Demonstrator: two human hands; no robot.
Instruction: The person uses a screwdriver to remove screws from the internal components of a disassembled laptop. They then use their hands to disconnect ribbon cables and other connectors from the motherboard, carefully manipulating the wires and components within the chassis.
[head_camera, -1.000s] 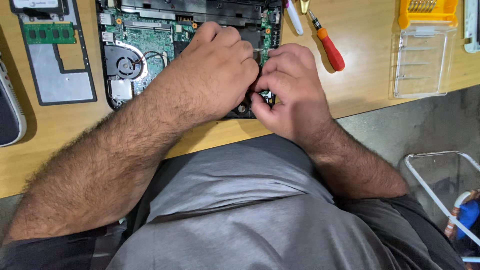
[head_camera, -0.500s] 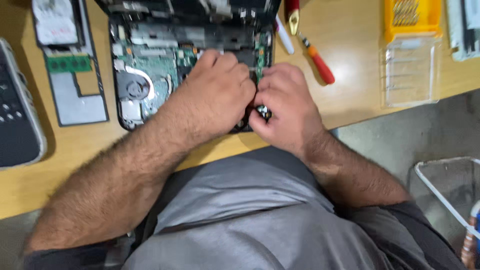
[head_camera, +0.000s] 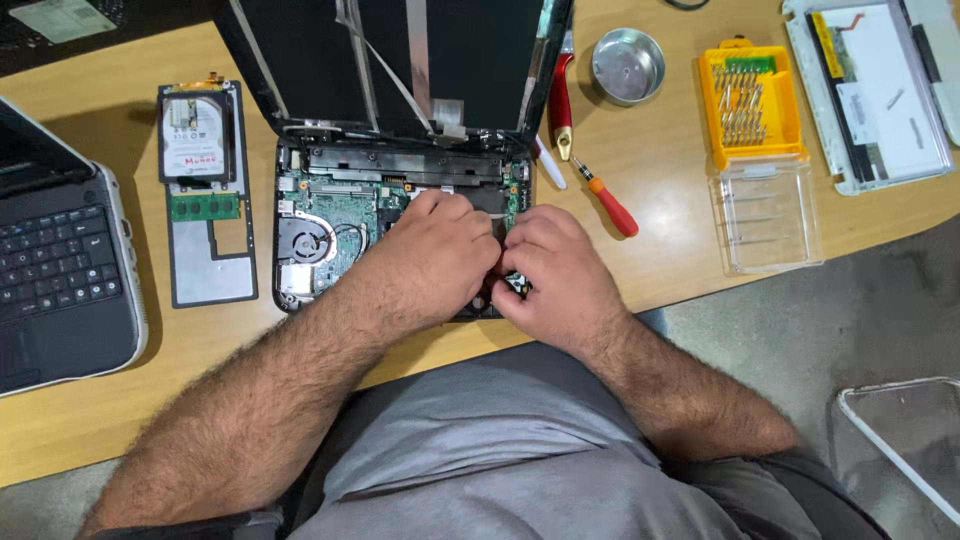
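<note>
Green board: inside opened laptop base (head_camera: 330, 235), lid off, on wooden desk (head_camera: 660, 170).
L hand (head_camera: 435, 260): lay over board's right part, fingers curled down; what they pinched, cannot tell.
R hand (head_camera: 555, 275): touched L hand at base's near-right corner, fingers bent on small dark part, mostly hidden.
Tools nearby: orange screwdriver (head_camera: 610, 200), yellow bit case (head_camera: 750, 100), metal dish (head_camera: 627, 65).
Handling advice (judgement): steady pinch w/ both hands, ease part straight, no prying vs. board.

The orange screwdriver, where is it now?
The orange screwdriver lies on the desk right of the open laptop, between it and the clear lid.
</note>
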